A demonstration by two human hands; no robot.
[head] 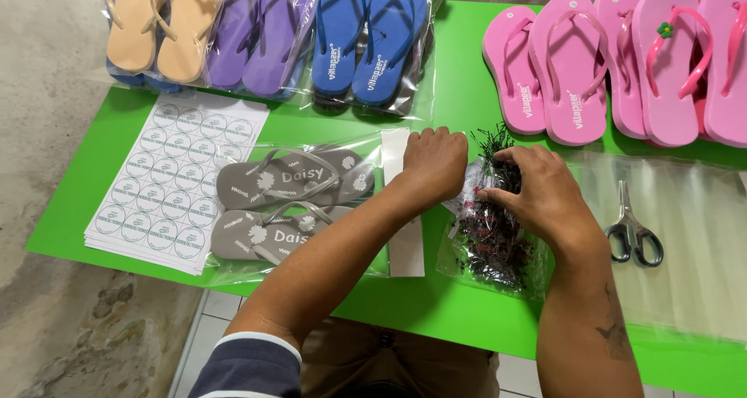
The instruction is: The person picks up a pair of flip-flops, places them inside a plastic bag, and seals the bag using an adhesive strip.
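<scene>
Both forearms reach over the near edge of the green table [436, 308]. Left hand [433, 163] rests fisted, grip pressed together, beside a clear bag of small black ties [490, 246]. Right hand [545, 196] pinches ties at the bag's far mouth. Pulling a tangled clump could likely spill ties toward the scissors [634, 231].

One scissors [634, 228] (six pink sandals [572, 67])

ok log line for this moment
left hand: fisted at fastener bag | right hand: pinching black fasteners | grey sandals: bagged, left | scissors: right
</scene>
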